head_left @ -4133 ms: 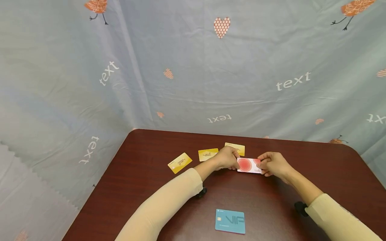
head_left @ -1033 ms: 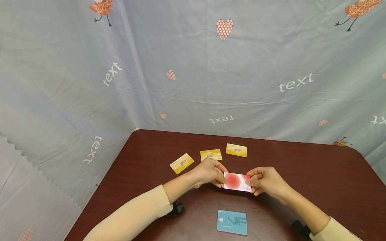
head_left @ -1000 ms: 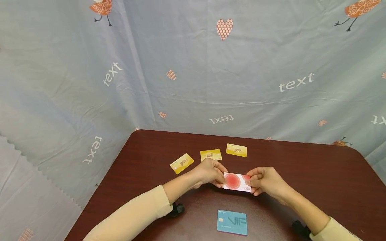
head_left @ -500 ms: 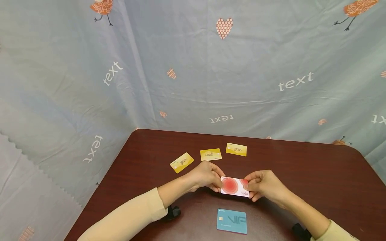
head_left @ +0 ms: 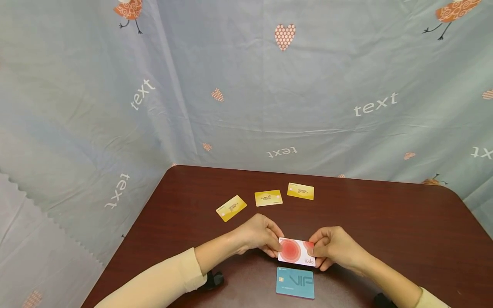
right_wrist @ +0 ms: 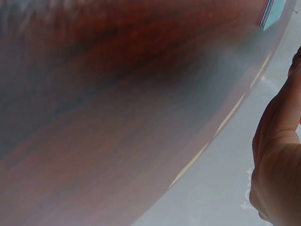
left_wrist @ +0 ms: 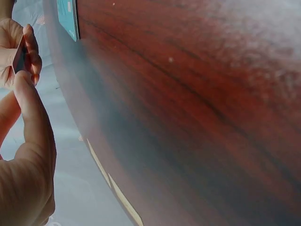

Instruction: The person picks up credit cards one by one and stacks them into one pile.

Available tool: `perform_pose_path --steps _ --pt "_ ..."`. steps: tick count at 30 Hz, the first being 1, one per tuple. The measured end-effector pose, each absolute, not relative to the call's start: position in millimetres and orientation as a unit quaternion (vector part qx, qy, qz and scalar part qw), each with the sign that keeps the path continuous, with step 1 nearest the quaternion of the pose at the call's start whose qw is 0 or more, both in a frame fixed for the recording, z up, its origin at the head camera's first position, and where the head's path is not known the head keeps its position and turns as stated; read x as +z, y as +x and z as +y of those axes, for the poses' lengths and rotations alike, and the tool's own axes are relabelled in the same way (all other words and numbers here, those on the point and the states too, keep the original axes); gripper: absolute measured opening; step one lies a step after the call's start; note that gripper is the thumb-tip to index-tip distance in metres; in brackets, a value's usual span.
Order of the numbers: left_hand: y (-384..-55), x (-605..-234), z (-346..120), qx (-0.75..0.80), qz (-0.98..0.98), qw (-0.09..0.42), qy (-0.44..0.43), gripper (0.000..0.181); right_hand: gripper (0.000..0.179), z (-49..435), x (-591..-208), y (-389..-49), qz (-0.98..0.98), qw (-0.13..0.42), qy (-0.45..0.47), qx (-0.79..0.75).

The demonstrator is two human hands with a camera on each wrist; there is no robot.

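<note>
A white card with red circles [head_left: 295, 252] is held between both hands. My left hand [head_left: 257, 236] pinches its left end between thumb and fingers, and my right hand [head_left: 336, 249] pinches the right end. Just below it in the head view lies a blue VIP card [head_left: 295, 283], which looks thick at the edge like a small stack. In the left wrist view the held card [left_wrist: 19, 55] shows edge-on, raised above the table, with the left thumb against it. The right wrist view shows the right hand [right_wrist: 280, 155] at the frame's edge; the held card is hidden there.
Three yellow cards lie spread on the dark red-brown table [head_left: 385, 222] beyond the hands: a tilted left card [head_left: 231, 208], a middle card [head_left: 268, 198] and a right card [head_left: 300, 191]. A grey-blue printed curtain [head_left: 246, 107] hangs behind and to the left.
Both hands have brought the red-and-white card from near the yellow cards toward the body and slightly left, close to the blue card. The yellow and blue cards stay in place.
</note>
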State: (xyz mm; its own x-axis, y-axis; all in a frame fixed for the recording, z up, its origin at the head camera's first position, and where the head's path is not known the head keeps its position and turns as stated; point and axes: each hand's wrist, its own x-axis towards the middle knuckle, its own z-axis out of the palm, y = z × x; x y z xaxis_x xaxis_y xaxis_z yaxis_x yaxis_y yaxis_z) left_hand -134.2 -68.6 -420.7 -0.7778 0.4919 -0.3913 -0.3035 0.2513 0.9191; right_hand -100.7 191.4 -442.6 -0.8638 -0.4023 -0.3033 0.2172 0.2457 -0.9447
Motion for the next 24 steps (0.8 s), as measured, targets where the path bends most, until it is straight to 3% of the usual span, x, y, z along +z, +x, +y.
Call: perform_pose_path --steps 24 --pt "-105 -438 -74 0.610 0.710 0.344 0.069 0.020 0.018 185 -450 -80 0.733 0.295 -0.088 -0.607"
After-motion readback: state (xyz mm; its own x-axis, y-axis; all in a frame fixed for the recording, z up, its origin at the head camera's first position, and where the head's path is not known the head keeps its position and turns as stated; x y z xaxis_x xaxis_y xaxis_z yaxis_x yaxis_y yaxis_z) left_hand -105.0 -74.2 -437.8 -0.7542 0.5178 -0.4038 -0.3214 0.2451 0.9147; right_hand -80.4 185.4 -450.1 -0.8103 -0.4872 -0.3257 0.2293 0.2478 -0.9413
